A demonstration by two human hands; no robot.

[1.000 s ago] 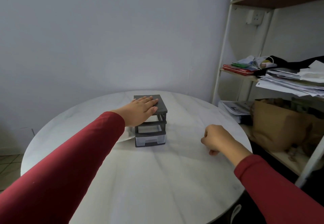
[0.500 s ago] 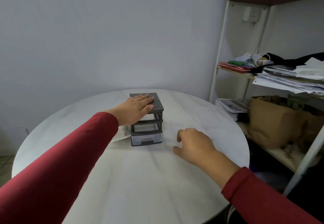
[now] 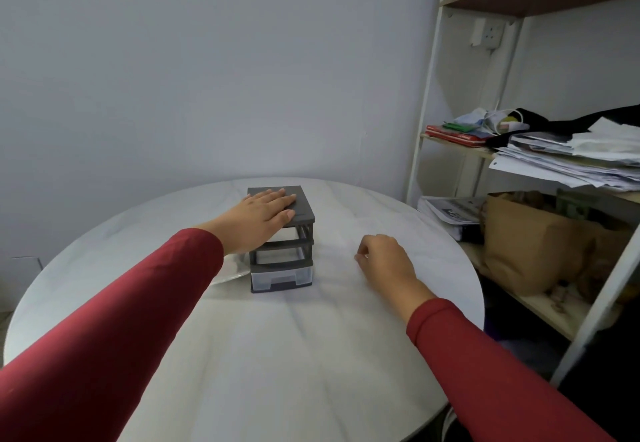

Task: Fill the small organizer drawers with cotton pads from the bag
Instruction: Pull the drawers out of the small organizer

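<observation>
right hand (image 3: 384,261) now curled, nearer organizer (image 3: 282,244)

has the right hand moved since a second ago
Yes. The right hand has come in from the table's right edge toward the organizer, which sits unmoved under the left hand. It is not touching the organizer.

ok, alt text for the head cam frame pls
A person in red sleeves rests the left hand flat on top of a small grey drawer organizer on a round white marble table; the right hand, loosely curled, rests on the table beside it. A cluttered shelf unit stands to the right.
</observation>
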